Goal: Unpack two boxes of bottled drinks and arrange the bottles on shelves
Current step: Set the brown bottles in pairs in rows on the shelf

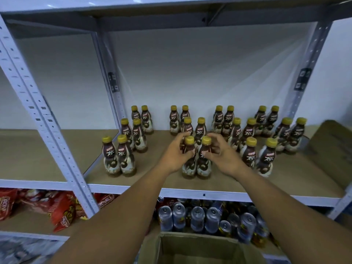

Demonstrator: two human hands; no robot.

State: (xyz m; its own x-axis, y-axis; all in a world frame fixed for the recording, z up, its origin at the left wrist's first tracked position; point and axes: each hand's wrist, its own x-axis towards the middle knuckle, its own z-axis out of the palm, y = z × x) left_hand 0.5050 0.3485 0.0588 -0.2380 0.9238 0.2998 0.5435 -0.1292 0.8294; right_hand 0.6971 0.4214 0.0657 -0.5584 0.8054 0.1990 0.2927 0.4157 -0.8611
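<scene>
Head view: the left hand (178,154) grips the left bottle (188,167), and the right hand (222,155) grips the right bottle (204,165), with fingers curled round the upper parts. Both bottles stand upright, side by side, near the front edge of the middle shelf (152,177), between other bottle pairs (122,157). An open cardboard box (190,250) is below.

22 btls (110,155), 2 boxes (332,149), 2 hands (174,156)

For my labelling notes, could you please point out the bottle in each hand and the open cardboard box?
left-hand bottle (188,168): head view, lower label.
right-hand bottle (204,166): head view, lower label.
open cardboard box (200,248): head view, inner back wall.
</scene>
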